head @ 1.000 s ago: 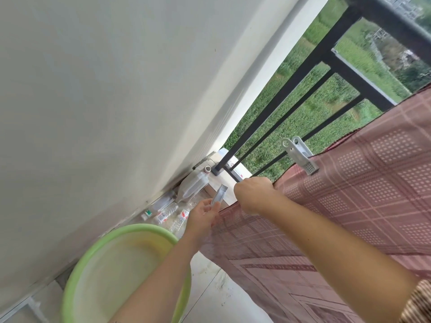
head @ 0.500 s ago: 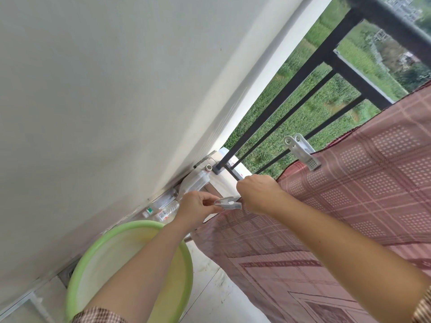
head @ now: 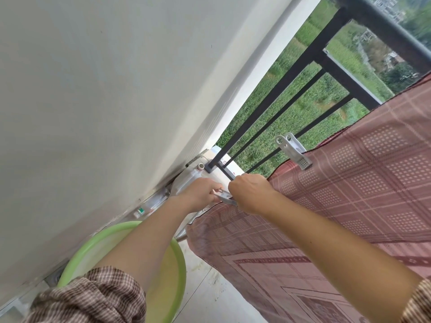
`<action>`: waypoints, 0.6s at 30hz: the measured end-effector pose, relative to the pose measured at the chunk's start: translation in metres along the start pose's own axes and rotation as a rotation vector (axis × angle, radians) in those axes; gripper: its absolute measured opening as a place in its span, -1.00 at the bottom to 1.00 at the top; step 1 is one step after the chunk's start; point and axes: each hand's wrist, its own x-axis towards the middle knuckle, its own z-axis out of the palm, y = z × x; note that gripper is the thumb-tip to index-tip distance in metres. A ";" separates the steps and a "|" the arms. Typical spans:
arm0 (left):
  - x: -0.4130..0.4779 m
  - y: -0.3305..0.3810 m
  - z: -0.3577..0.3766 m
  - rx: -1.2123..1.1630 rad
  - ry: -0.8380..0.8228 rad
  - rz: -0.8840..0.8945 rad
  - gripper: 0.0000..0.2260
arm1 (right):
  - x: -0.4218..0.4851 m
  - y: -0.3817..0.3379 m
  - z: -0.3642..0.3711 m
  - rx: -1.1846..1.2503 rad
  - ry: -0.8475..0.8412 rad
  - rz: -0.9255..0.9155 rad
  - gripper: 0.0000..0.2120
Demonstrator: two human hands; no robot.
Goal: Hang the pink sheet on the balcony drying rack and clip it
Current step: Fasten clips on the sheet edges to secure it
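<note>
Head cam | L hand (head: 201, 191) pinches clip (head: 225, 198), long axis across, tip twd R hand (head: 250, 193) | R hand grips pink sheet (head: 349, 194) edge

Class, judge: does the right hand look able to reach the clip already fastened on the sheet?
Probably yes: the fastened clip stands uncovered near the right hand, nothing between, though that hand grips the sheet.

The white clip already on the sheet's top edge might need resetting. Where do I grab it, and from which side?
Pinch the two ringed handle tails of the white clip. They stick up free of the pink sheet, toward the railing, while the perforated jaw end bites the hem. Come from above on the railing side and squeeze the tails together.
</note>
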 end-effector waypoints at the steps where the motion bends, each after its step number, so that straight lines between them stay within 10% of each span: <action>1: 0.000 0.000 0.001 0.003 -0.004 -0.001 -0.99 | 0.001 0.000 0.001 0.000 -0.004 0.001 -0.71; 7: -0.006 -0.010 0.018 -0.349 0.057 -0.119 -0.47 | -0.002 -0.006 -0.001 -0.022 0.018 -0.002 -0.88; 18: -0.053 0.037 0.002 -0.333 0.402 -0.299 -0.57 | -0.045 -0.001 0.006 0.151 0.445 -0.188 -0.75</action>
